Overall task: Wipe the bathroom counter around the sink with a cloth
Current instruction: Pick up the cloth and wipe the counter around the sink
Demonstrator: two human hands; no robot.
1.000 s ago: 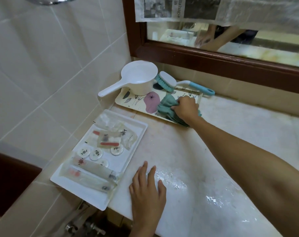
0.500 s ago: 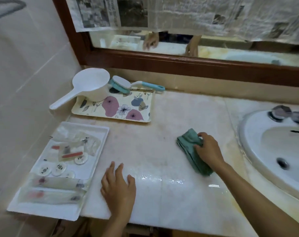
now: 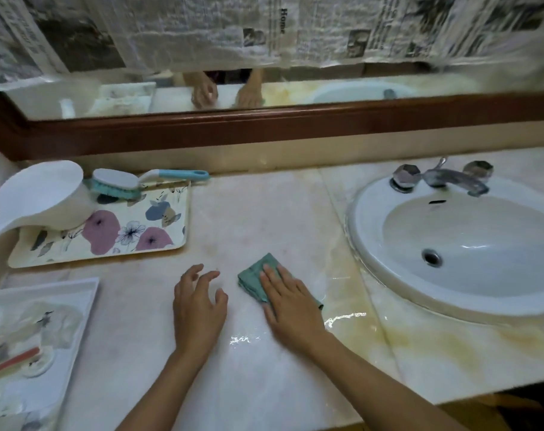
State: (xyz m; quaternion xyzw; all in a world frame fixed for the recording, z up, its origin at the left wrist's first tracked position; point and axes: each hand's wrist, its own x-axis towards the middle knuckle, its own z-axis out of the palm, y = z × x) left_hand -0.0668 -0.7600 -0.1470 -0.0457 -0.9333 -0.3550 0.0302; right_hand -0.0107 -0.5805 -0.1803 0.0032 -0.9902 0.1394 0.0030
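Note:
A folded teal cloth (image 3: 254, 275) lies flat on the pale marble counter (image 3: 264, 213), left of the white oval sink (image 3: 469, 244). My right hand (image 3: 290, 303) presses flat on the cloth and covers most of it; only its far left corner shows. My left hand (image 3: 197, 303) hovers just left of the cloth, fingers spread, holding nothing. Wet streaks shine on the counter near my right wrist.
A floral tray (image 3: 158, 237) at the back left carries a white ladle (image 3: 43, 197) and a blue-handled scrub brush (image 3: 121, 181). A white tray (image 3: 77, 293) of packaged toiletries sits at the front left. Chrome taps (image 3: 441, 177) stand behind the basin. A wood-framed mirror (image 3: 264, 129) runs along the back.
My right hand has dragged the cloth from the floral tray across the counter to the front, now flat-palmed on it. My left hand has lifted slightly. The view swung right toward the sink.

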